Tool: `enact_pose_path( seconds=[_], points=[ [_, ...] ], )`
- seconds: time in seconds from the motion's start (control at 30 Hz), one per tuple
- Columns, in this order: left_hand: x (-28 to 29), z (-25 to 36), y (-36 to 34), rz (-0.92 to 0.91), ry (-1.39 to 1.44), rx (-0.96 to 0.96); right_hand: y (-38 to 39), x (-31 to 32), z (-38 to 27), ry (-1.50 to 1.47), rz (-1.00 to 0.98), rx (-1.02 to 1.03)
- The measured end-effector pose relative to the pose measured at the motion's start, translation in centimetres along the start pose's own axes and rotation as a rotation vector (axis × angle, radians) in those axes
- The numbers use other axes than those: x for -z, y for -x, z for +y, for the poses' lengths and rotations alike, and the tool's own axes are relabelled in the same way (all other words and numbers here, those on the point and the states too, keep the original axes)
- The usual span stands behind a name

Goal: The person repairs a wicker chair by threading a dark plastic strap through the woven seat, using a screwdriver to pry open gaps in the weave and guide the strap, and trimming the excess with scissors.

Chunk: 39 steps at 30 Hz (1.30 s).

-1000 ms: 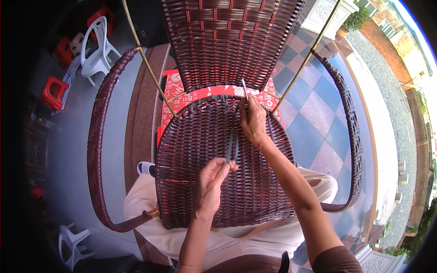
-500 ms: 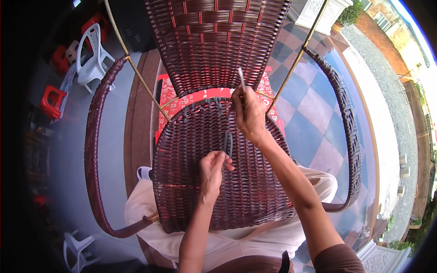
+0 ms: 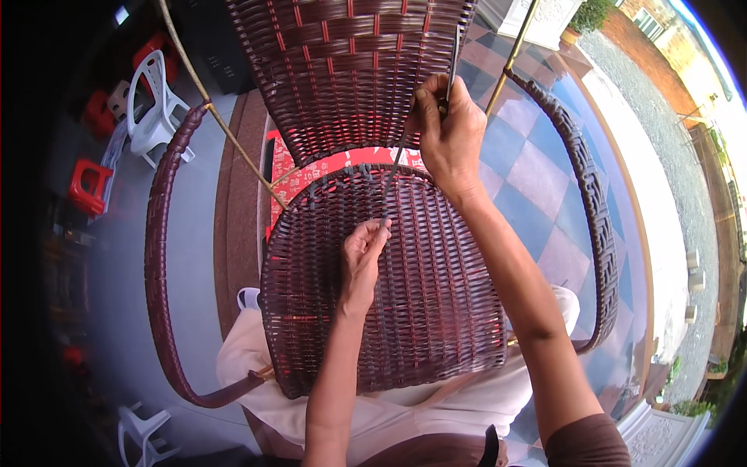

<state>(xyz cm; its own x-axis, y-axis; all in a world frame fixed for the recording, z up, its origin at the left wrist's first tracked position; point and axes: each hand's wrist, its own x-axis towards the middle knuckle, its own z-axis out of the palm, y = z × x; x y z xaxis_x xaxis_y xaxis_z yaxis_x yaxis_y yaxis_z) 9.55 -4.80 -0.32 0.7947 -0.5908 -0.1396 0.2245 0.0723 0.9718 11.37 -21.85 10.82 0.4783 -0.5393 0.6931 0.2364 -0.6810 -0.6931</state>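
Note:
A brown woven wicker chair fills the middle, with its rounded seat [image 3: 436,296] below the backrest [image 3: 358,70]. Above the seat, my left hand [image 3: 360,268] is closed, thumb and fingertips pinching a narrow dark weaving strip [image 3: 395,167]. The strip runs taut up toward my right hand [image 3: 453,140], whose thumb and forefinger are pressed together at its upper end. That same hand grips a slender metal tool [image 3: 454,54], which points upward in front of the backrest; its lower part is hidden in the fingers.
Curving wrapped armrests stand at the left [image 3: 158,257] and right [image 3: 595,210]. Red patterned cloth [image 3: 280,187] shows behind the seat. White plastic chairs [image 3: 152,105] and a red stool [image 3: 89,187] are on the left. Checkered tiles [image 3: 529,179] lie to the right.
My right hand has moved up and right with the tool. The strip, looped over the seat before, is now stretched between both hands. My left hand has risen slightly.

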Motion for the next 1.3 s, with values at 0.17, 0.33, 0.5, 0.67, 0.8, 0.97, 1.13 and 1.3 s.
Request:
enact_pose_path(
  seconds=[0.17, 0.33, 0.5, 0.67, 0.8, 0.97, 1.13, 1.3],
  points=[
    [0.9, 0.5, 0.2, -0.152, 0.178, -0.028, -0.4, -0.1, 0.8, -0.010, 0.015, -0.003],
    [1.3, 0.5, -0.6, -0.125, 0.212, -0.011, -0.3, 0.2, 0.6, 0.019, -0.010, 0.000],
    [1.6, 0.4, -2.0, -0.031, 0.148, 0.023, 0.8, 1.4, -0.9, 0.112, 0.043, 0.155],
    [1.6, 1.6, -3.4, -0.097, 0.128, 0.048, 8.4, 3.5, 0.6, 0.104, -0.087, -0.436],
    [1.1, 0.8, -3.1, -0.040, -0.002, -0.017, 14.6, 4.5, 2.6, 0.058, -0.183, -0.648],
    [1.5, 0.0, -4.0, 0.075, -0.246, -0.234, 15.5, 5.0, 1.2, -0.044, -0.250, -0.873],
    [0.2, 1.6, -3.9, 0.247, -0.552, -0.520, 15.7, 4.8, 1.9, -0.055, -0.282, -0.907],
    [0.1, 1.7, -3.3, 0.104, -0.763, -0.621, 15.0, 3.2, 1.5, 0.080, -0.178, -0.585]
  ],
)
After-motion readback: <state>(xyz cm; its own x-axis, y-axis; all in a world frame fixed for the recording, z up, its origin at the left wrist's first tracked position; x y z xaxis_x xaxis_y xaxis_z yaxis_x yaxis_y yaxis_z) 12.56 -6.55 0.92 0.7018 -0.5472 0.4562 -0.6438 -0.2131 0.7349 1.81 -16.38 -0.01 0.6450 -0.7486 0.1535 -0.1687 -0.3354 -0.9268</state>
